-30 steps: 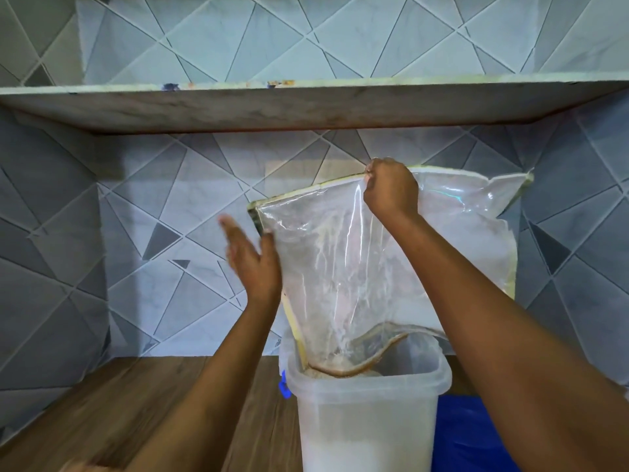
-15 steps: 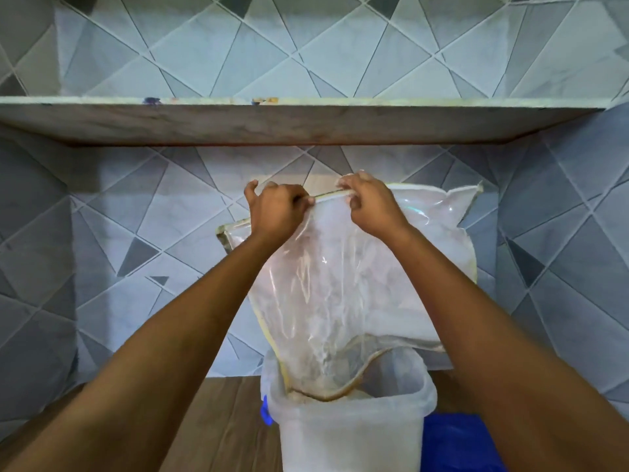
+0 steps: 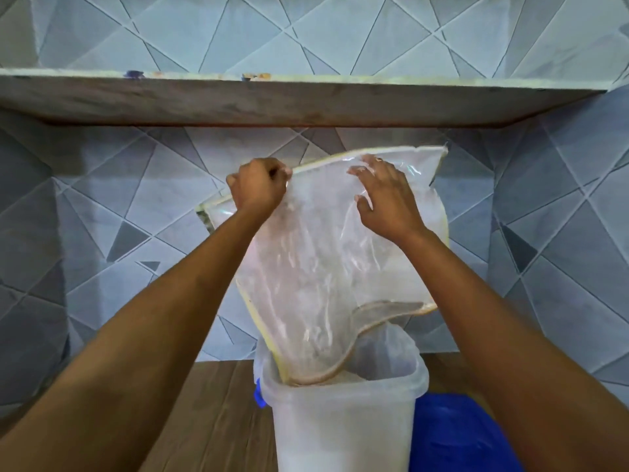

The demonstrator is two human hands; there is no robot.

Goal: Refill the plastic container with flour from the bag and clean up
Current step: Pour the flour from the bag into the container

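A clear plastic flour bag (image 3: 316,267) hangs upside down with its open mouth tucked inside a translucent white plastic container (image 3: 343,420). Only a dusting of flour clings inside the bag. White flour fills the lower part of the container. My left hand (image 3: 258,187) is fisted on the bag's upper edge at the left. My right hand (image 3: 384,199) lies against the bag's upper right with its fingers spread, touching the plastic without gripping it.
A wooden shelf (image 3: 306,100) runs across just above the bag. Grey geometric tiles cover the wall behind. The container stands on a wood-grain counter (image 3: 218,420). A blue object (image 3: 452,434) lies right of the container, and a small blue piece (image 3: 259,393) shows at its left.
My right hand has let go of the bag's top edge and opened its fingers against the plastic. My left hand, which took hold half a second ago, still grips the edge.
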